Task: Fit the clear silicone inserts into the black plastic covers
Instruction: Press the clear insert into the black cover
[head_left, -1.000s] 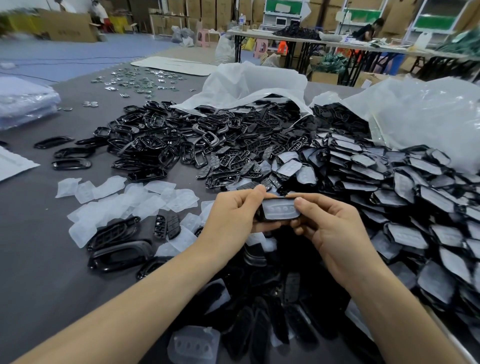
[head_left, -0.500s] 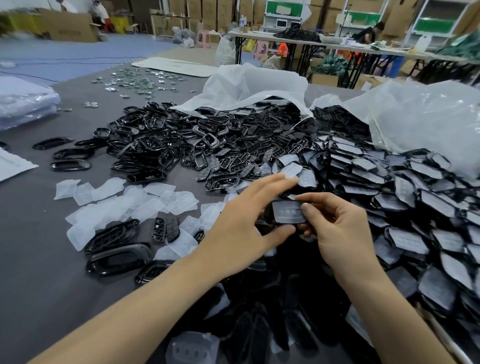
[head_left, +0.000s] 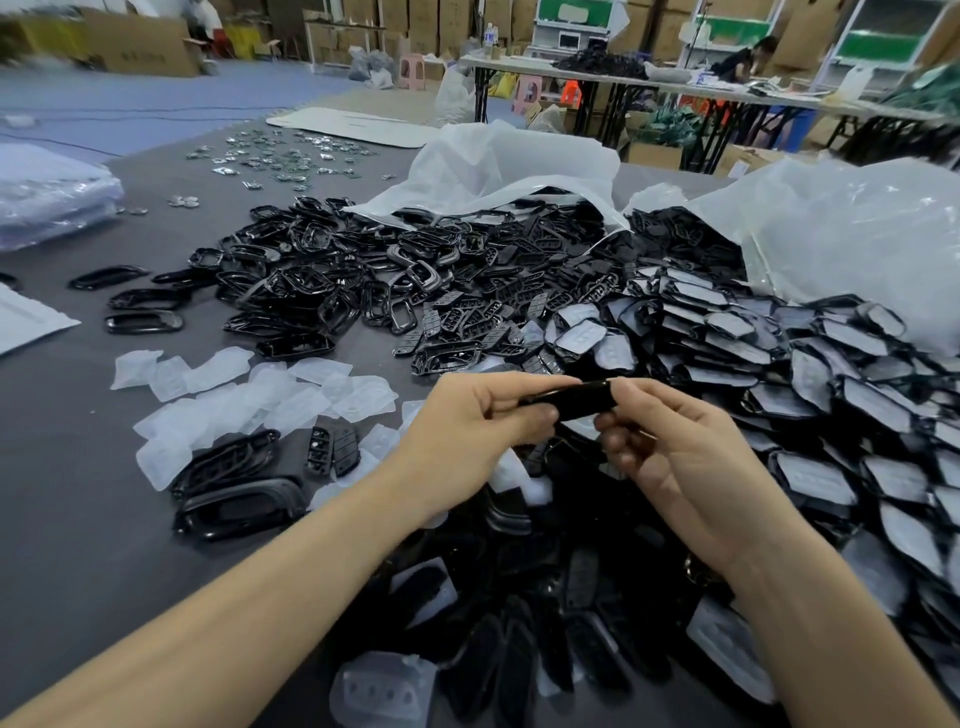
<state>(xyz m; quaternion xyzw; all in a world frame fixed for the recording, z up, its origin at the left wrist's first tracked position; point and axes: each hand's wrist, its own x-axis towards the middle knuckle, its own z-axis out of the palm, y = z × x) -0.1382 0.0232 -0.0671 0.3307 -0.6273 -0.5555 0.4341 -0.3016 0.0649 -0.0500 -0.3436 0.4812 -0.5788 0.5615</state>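
Edgewise, left hand (head_left: 467, 421) and right hand (head_left: 670, 452) pinch the black cover (head_left: 576, 402), seemingly above heaps (head_left: 571, 597).

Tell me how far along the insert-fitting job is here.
Done: a big pile of fitted covers on the right. In hand: the left hand and right hand pinch one black cover, its insert side hidden. Left: many loose clear inserts and empty covers.

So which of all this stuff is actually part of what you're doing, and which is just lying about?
Part of the job: the black cover pinched between left hand and right hand; loose clear inserts; fitted covers piled right.
Just lying about: small metal pieces; white bags; wrapped stacks far left.
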